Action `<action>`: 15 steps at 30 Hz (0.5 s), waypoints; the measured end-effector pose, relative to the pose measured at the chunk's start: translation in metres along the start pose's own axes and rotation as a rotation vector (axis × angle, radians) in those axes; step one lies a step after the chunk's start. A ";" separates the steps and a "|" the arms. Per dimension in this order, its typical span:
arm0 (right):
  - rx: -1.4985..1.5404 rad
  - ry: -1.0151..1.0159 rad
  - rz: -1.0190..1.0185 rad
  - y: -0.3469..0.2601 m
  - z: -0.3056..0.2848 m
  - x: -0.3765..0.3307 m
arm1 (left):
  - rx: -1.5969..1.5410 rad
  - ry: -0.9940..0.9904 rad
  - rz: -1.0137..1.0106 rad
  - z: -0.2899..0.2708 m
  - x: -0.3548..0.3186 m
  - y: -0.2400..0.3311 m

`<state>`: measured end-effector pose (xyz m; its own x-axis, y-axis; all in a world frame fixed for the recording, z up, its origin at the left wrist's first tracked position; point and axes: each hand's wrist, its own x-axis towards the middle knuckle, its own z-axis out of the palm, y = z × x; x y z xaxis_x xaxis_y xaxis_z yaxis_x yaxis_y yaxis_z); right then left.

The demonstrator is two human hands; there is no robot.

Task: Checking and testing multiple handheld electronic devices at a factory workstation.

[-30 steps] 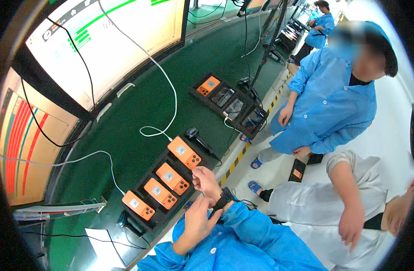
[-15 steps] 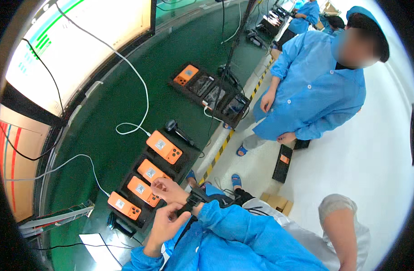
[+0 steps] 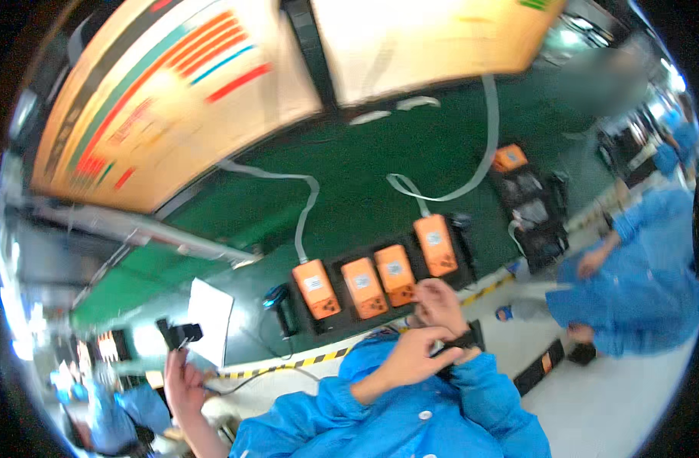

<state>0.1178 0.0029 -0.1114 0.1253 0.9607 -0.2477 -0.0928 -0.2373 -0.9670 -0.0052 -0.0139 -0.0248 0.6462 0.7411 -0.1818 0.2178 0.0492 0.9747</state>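
Note:
My two hands meet low in the middle, both in blue sleeves. My left hand (image 3: 410,357) pinches the black strap (image 3: 458,341) worn on my right wrist. My right hand (image 3: 439,302) is raised just in front of a black tray (image 3: 342,320), fingers loosely curled and holding nothing. The tray holds several orange handheld devices in a row, such as one (image 3: 315,288) at the left end and one (image 3: 435,244) at the right end. The picture is blurred by motion.
A black scanner (image 3: 278,302) and a white sheet (image 3: 209,320) lie on the green bench (image 3: 349,191) left of the tray. White cables (image 3: 304,206) run across it. Another person's hand (image 3: 183,382) at lower left holds a black device (image 3: 178,333). A co-worker in blue (image 3: 632,290) stands at the right.
My view has swung left, so the co-worker slid to the right edge and the wall boards now fill the top. My left hand stays on the strap at my right wrist.

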 end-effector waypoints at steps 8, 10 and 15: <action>0.146 0.089 0.154 -0.045 -0.006 0.006 | 0.032 0.270 0.150 -0.037 -0.020 0.015; 0.122 0.021 0.102 -0.048 0.002 0.005 | 0.014 0.294 0.103 -0.049 -0.032 0.024; 0.062 -0.378 0.160 -0.052 0.062 -0.006 | -0.028 0.441 0.163 -0.076 -0.088 0.043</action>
<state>0.0610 0.0187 -0.0563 -0.2656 0.9007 -0.3439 -0.1427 -0.3895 -0.9099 -0.1084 -0.0259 0.0433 0.2965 0.9542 0.0407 0.1154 -0.0781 0.9902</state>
